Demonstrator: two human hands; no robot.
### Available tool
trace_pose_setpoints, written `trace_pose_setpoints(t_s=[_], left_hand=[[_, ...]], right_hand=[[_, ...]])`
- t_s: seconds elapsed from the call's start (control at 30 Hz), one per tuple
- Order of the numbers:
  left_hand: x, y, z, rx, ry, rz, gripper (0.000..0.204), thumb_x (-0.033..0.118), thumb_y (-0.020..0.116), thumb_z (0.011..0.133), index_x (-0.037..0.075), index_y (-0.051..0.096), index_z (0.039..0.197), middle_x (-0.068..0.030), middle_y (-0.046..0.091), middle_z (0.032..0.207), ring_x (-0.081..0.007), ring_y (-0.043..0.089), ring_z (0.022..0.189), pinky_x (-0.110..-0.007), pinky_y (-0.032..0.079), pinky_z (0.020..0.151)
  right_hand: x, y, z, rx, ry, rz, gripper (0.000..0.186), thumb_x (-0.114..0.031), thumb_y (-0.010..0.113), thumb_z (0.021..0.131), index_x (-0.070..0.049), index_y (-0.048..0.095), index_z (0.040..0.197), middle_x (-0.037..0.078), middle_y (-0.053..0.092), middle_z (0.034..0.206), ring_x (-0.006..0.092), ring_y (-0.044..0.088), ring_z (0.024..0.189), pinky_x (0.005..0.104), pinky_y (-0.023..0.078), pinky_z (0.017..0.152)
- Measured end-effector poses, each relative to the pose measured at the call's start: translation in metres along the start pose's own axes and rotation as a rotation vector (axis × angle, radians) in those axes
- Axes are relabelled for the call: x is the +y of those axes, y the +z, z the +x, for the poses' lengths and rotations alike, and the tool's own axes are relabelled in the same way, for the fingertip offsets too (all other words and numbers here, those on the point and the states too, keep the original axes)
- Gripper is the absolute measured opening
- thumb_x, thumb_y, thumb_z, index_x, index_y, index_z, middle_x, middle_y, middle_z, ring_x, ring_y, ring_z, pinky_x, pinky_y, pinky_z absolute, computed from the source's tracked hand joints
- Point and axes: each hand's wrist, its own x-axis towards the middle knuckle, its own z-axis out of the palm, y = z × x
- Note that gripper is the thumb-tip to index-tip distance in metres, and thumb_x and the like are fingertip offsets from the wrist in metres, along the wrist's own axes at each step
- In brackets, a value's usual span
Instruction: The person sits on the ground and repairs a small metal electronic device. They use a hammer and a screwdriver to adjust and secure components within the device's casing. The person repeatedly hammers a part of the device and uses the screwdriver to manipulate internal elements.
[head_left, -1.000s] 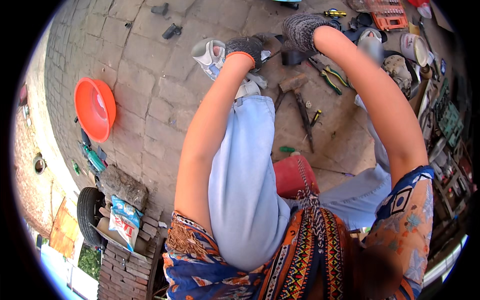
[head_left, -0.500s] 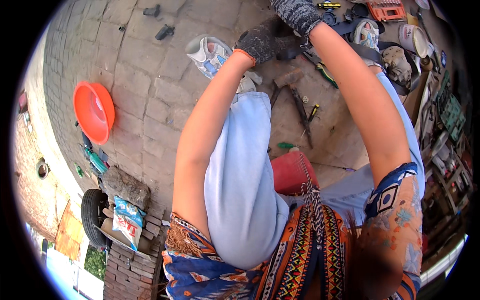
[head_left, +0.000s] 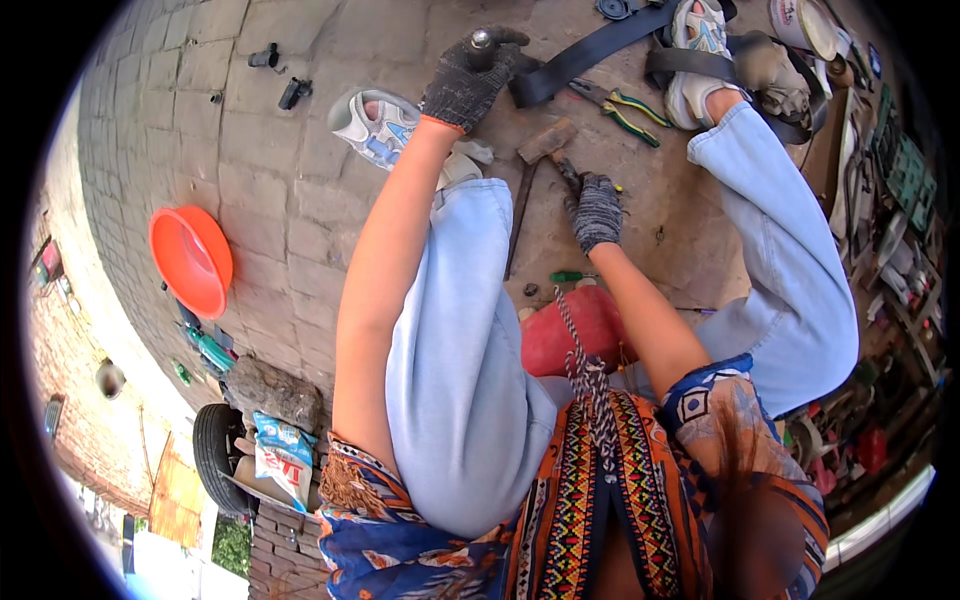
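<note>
My left hand point(head_left: 466, 82), in a dark grey knit glove, is closed around a metal tool with a round shiny end point(head_left: 482, 39); the glove hides the rest of the tool. Close to its right lies the end of a flat black strap point(head_left: 590, 56), which runs toward my right shoe. My right hand point(head_left: 597, 214), gloved in grey, is closed on the handle of a hammer point(head_left: 546, 140). The hammer's blocky head rests on the paving. A thin dark bar point(head_left: 520, 222) lies beside it. Pliers point(head_left: 628, 108) with green-yellow handles lie beyond my right hand.
A red seat point(head_left: 572, 330) is between my legs, beside a green-handled screwdriver point(head_left: 568, 277). An orange basin point(head_left: 190, 262) stands far left. Small black parts point(head_left: 294, 94) lie on the paving. A white can point(head_left: 800, 25) and a green tool case point(head_left: 905, 185) are on the right.
My right hand has left the strap and come back toward me, taking hold of the hammer handle. The left hand has shifted left and up, now with the round-ended tool showing.
</note>
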Motion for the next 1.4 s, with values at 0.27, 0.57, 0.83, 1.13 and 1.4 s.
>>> trace_pose_setpoints(t_s=[0.27, 0.57, 0.83, 1.13, 1.4], left_hand=[[0.015, 0.009, -0.003, 0.083, -0.019, 0.16, 0.018, 0.007, 0.06, 0.087, 0.006, 0.066, 0.105, -0.0071, 0.07, 0.091, -0.0162, 0.066, 0.085, -0.03, 0.051, 0.079], [0.019, 0.029, -0.012, 0.164, 0.039, 0.153, 0.018, 0.01, 0.06, 0.088, 0.005, 0.067, 0.104, -0.0119, 0.069, 0.093, -0.021, 0.066, 0.081, -0.033, 0.051, 0.074], [0.006, 0.042, -0.017, 0.343, 0.115, 0.295, 0.02, 0.015, 0.06, 0.088, 0.005, 0.065, 0.104, -0.0142, 0.067, 0.092, -0.029, 0.064, 0.088, -0.037, 0.049, 0.079], [0.01, 0.05, -0.015, 0.282, 0.098, 0.301, 0.024, 0.015, 0.062, 0.084, 0.008, 0.065, 0.106, -0.0158, 0.067, 0.099, -0.0323, 0.064, 0.092, -0.04, 0.049, 0.081], [-0.003, 0.053, -0.015, 0.123, 0.142, 0.403, 0.027, 0.01, 0.063, 0.081, 0.005, 0.063, 0.107, -0.0186, 0.066, 0.098, -0.0356, 0.063, 0.093, -0.042, 0.049, 0.081]], right_hand=[[0.005, -0.002, 0.012, -0.261, 0.162, 0.129, 0.035, -0.02, 0.058, 0.085, -0.002, 0.051, 0.114, 0.025, 0.05, 0.116, 0.0406, 0.055, 0.103, 0.0465, 0.046, 0.09], [-0.027, -0.076, 0.004, -0.182, 0.129, 0.456, 0.034, -0.036, 0.061, 0.089, -0.003, 0.058, 0.097, 0.013, 0.056, 0.064, 0.0342, 0.06, 0.064, 0.041, 0.049, 0.062], [-0.005, -0.13, -0.011, -0.18, 0.249, 1.006, 0.044, -0.055, 0.048, 0.093, -0.013, 0.053, 0.081, -0.003, 0.044, 0.053, 0.0083, 0.037, 0.037, 0.0244, 0.028, 0.035], [-0.067, -0.239, -0.052, 0.206, 0.122, 1.442, 0.068, -0.072, 0.049, 0.081, -0.007, 0.052, 0.099, -0.002, 0.047, 0.068, 0.0092, 0.043, 0.047, 0.0232, 0.031, 0.039], [-0.056, -0.213, 0.005, 0.28, -0.562, 0.245, 0.014, -0.009, 0.044, 0.096, 0.0, 0.054, 0.099, 0.018, 0.06, 0.08, 0.0356, 0.057, 0.072, 0.042, 0.045, 0.063]])
